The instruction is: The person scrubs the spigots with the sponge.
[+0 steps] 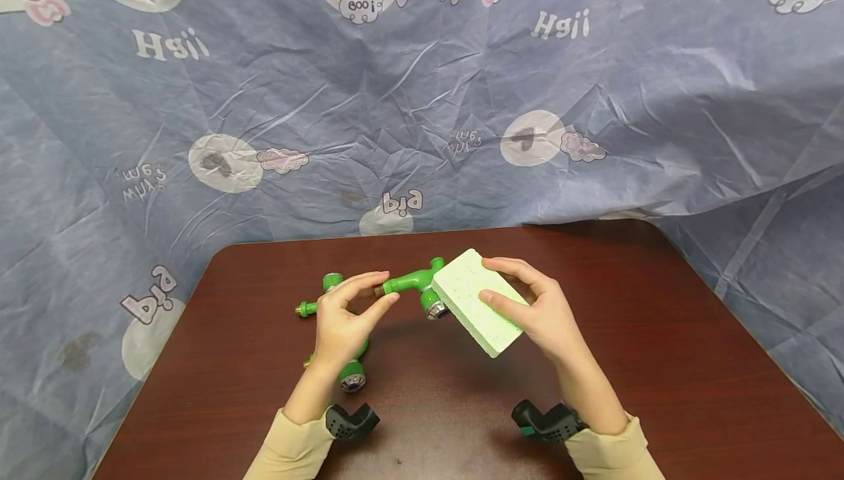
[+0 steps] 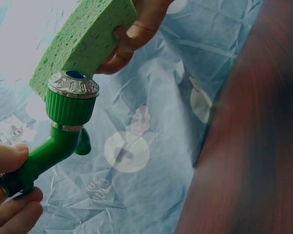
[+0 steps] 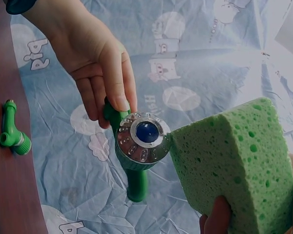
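Between thumb and fingers, my left hand (image 1: 343, 322) pinches a green faucet (image 2: 58, 146) by its threaded end, holding it above the table. Its ribbed green knob (image 2: 70, 106) has a silver collar and a blue centre. My right hand (image 1: 543, 311) grips a thick light-green sponge (image 1: 478, 300), tilted, with thumb on one face. In the right wrist view a corner of the sponge (image 3: 224, 165) meets the edge of the silver collar (image 3: 144, 139), or nearly so; whether they touch I cannot tell. The faucet's spout (image 3: 136, 185) points away from the sponge.
Two more green faucets lie on the dark red-brown table (image 1: 659, 355), left of centre: a far one (image 1: 332, 282) and a near one (image 1: 352, 374), partly behind my left hand. A blue printed cloth (image 1: 422, 99) hangs behind the table. Each wrist wears a black camera mount (image 1: 352, 421).
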Available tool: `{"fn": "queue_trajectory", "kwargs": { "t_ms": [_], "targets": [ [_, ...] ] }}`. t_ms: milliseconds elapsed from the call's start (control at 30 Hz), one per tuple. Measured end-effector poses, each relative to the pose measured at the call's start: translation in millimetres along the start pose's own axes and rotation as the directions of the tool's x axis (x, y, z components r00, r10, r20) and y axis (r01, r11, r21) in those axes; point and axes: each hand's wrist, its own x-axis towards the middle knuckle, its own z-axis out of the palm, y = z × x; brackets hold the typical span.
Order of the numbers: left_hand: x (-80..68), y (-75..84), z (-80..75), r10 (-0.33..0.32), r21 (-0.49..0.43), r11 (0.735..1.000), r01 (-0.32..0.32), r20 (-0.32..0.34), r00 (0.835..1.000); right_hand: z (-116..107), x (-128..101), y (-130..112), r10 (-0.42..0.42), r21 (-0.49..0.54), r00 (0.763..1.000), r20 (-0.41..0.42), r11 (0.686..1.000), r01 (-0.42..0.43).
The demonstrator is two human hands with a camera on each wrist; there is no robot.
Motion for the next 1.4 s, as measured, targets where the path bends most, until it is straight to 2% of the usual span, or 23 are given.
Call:
{"fn": "queue_trajectory", "kwargs": {
  "t_ms": [167, 600, 900, 1400],
  "targets": [
    [-0.6, -1.1, 1.1, -0.013, -0.023, 1.000, 0.013, 0.033, 0.999, -1.7, 0.2, -0.7, 0.002, 0.005, 1.000, -0.016, 1.000, -0.002],
    [-1.9, -2.4, 2.9, -0.010, 0.023, 1.000, 0.008, 0.072, 0.997, -5.5, 0.7, -1.9, -0.002, 0.061, 0.998, -0.058, 0.998, 0.006],
    [-2.7, -2.3, 4.5, -0.048, 0.017, 0.999, 0.047, 0.069, 0.996, -6.7, 0.3, -2.5, -0.005, 0.064, 0.998, -0.057, 0.998, 0.009],
    [-3.1, -1.9, 5.1, -0.073, 0.012, 0.997, 0.073, 0.091, 0.993, -9.4, -0.3, -4.3, -0.014, 0.106, 0.997, -0.078, 0.994, 0.023]
  ]
}}
